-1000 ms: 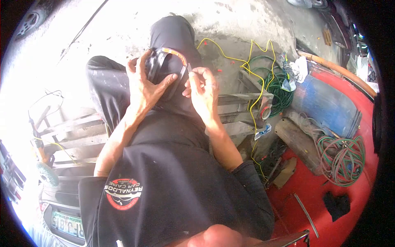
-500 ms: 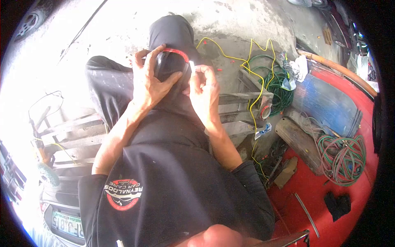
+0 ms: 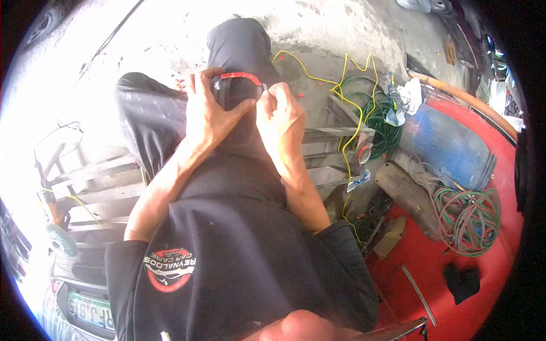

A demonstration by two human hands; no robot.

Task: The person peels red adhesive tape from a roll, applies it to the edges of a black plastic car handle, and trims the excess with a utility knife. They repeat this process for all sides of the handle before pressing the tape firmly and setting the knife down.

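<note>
A dark, glossy rounded part (image 3: 232, 94) rests over my lap, with a red strip (image 3: 240, 75) curving along its far edge. My left hand (image 3: 206, 111) grips the part from the left, fingers over its far side and thumb along its near side. At the right end of the strip, my right hand (image 3: 280, 116) is closed in a pinch beside the part's edge. A small pale tip shows by those fingers; what they hold is mostly hidden.
Wooden slats (image 3: 324, 149) lie beneath me, with a roll of red tape (image 3: 363, 154) on the right. Yellow cord (image 3: 357, 108) and a green hose coil (image 3: 387, 128) lie beyond. A red panel (image 3: 421, 250) carries a coiled hose bundle (image 3: 469, 221) and a dark cloth (image 3: 462, 282).
My right hand has closed in at the strip's end, and the bright flat piece at its fingers is now mostly hidden. The left fingers have shifted left along the part's far edge.
</note>
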